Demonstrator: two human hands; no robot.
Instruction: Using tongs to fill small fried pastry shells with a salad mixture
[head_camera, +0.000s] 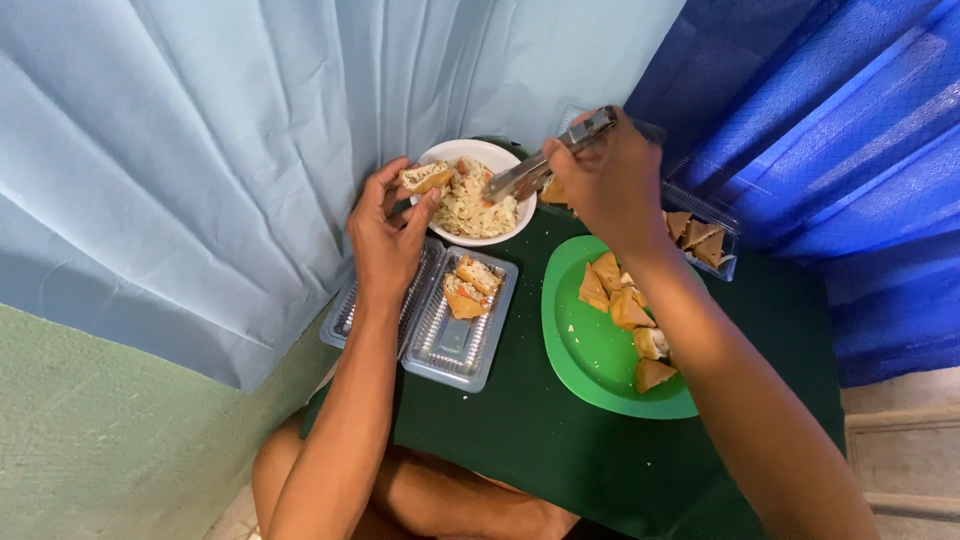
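My left hand (385, 235) pinches a cut piece of fried tofu (427, 177) by its sides, just over the left rim of a white bowl (446, 155) of shredded vegetable filling (480, 205). My right hand (608, 182) grips metal tongs (545, 165) whose tips reach down into that filling. Below the bowl lies an open clear plastic clamshell box (450, 340) with two filled tofu pieces (470, 285) in its right half. A green plate (590, 350) with several plain fried tofu pieces (625, 305) sits under my right forearm.
A second clear plastic tray (712, 235) with more fried tofu stands at the back right. Everything rests on a small table with a dark green cloth (530, 440). Pale blue curtain (200, 150) hangs at left, deep blue curtain (850, 150) at right. My knees show below the table.
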